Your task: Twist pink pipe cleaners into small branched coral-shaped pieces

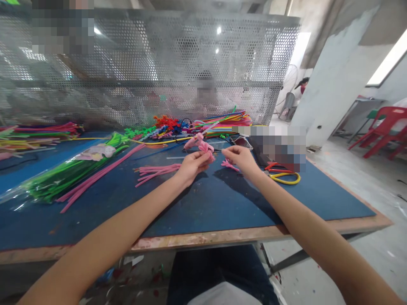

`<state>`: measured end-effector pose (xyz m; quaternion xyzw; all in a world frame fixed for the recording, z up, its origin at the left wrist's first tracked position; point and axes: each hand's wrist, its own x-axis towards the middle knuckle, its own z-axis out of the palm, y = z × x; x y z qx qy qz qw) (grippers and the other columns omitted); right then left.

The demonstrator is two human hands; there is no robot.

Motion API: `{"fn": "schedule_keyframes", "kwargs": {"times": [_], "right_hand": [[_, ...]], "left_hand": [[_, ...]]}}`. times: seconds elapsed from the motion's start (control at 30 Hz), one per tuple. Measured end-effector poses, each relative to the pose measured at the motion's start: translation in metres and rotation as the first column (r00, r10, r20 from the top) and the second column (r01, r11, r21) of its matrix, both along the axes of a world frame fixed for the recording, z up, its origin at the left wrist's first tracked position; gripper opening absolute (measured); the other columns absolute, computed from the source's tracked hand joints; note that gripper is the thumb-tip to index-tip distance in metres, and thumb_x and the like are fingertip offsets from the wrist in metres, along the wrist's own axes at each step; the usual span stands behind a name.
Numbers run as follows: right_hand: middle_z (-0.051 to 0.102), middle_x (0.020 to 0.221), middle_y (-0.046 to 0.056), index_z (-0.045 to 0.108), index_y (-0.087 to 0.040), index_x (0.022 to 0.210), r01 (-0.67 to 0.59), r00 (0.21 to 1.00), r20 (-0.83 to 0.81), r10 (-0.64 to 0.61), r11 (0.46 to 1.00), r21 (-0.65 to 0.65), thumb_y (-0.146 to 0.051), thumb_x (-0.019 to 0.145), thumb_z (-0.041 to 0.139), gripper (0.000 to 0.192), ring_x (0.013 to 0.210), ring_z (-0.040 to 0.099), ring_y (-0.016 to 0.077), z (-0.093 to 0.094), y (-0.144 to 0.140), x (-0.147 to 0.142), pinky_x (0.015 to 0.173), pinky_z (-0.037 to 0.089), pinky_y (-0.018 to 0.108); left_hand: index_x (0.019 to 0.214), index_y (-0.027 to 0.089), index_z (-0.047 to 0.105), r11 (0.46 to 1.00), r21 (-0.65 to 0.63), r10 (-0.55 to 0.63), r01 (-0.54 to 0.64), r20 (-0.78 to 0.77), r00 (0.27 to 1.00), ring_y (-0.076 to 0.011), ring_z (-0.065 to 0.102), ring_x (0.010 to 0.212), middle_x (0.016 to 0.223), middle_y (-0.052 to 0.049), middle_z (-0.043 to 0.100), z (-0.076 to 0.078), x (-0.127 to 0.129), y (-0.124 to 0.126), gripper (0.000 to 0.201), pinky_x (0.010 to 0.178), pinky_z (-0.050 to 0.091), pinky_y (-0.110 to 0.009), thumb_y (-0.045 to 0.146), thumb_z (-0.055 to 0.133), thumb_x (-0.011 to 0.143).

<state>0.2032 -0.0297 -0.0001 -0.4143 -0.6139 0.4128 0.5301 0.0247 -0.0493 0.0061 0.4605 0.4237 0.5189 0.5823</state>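
The left hand [194, 167] is closed in a pinch, thumb against fingers, on a fuzzy pink pipe-cleaner piece [205, 147], which is held up above the table in front of the wearer, between the two hands' fingertips but nearer the left. The right hand [243, 159] has thumb and forefinger drawn together just beside that piece, with barely any gap; a thin dark line shows near its tips, but I cannot tell whether it is gripped. There is one such pink piece in hand, bent into loops; its long axis slants, with a loop pointing up and to the left, away from the wearer, and the lower end running down right into the left fingertips. One bundle of pink pipe cleaners [159, 170] lies left of the left hand, roughly crosswise, too overlapped to count. One small cluster of short pink pieces [229, 165] lies by the right hand. Farther left are a few long pink stems [104, 176], lying at a slant beside one clear bag of green pipe cleaners [74, 171]. One yellow handle loop [288, 178] lies to the right, near red handles [275, 166], on the blue table mat [206, 212].
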Motion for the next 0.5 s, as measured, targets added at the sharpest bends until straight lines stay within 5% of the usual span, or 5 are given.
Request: {"fn": "schedule_keyframes", "kwargs": {"times": [0.07,0.2,0.33,0.5], "right_hand": [[0.049,0.050,-0.004,0.061,-0.015,0.069,0.121,0.992,0.016,-0.121,0.993,-0.007,-0.047,0.064,0.063,0.033,0.042,0.037,0.0071,-0.001,0.012,0.015,0.043,0.031,0.022],[0.058,0.057,0.001,0.064,-0.016,0.064,0.210,0.834,0.488,-0.257,0.966,0.151,-0.031,0.066,0.063,0.015,0.053,0.048,0.0112,-0.009,0.023,0.034,0.052,0.035,0.023],[0.060,0.058,0.003,0.064,-0.017,0.058,0.132,0.671,0.710,-0.212,0.977,0.168,-0.029,0.062,0.068,0.013,0.056,0.051,0.0141,-0.014,0.020,0.033,0.052,0.034,0.024],[0.062,0.059,0.004,0.062,-0.018,0.057,0.037,0.568,0.823,0.005,0.999,-0.032,-0.037,0.066,0.065,0.021,0.056,0.054,0.0155,-0.003,0.011,0.033,0.050,0.035,0.024]], "left_hand": [[0.072,0.015,0.063,0.998,-0.060,0.025,-0.026,-0.018,1.000,-0.0128,0.063,0.065,0.068,-0.003,0.067,-0.001,-0.004,0.004,0.027,0.061,0.045,-0.022,0.033,0.077,0.058],[0.071,0.013,0.063,0.987,-0.159,0.018,-0.024,-0.044,0.999,-0.0133,0.065,0.065,0.067,-0.004,0.068,-0.002,-0.010,0.010,0.018,0.062,0.048,-0.023,0.025,0.074,0.063],[0.074,0.012,0.063,0.985,-0.173,-0.017,0.024,0.041,0.999,-0.0150,0.067,0.073,0.074,-0.006,0.069,-0.004,-0.012,0.013,0.010,0.072,0.051,-0.026,0.019,0.069,0.070],[0.081,0.014,0.062,0.994,-0.111,-0.015,0.025,0.090,0.996,-0.0159,0.067,0.077,0.083,-0.005,0.069,-0.004,-0.015,0.016,0.009,0.074,0.051,-0.028,0.011,0.064,0.072]]}}
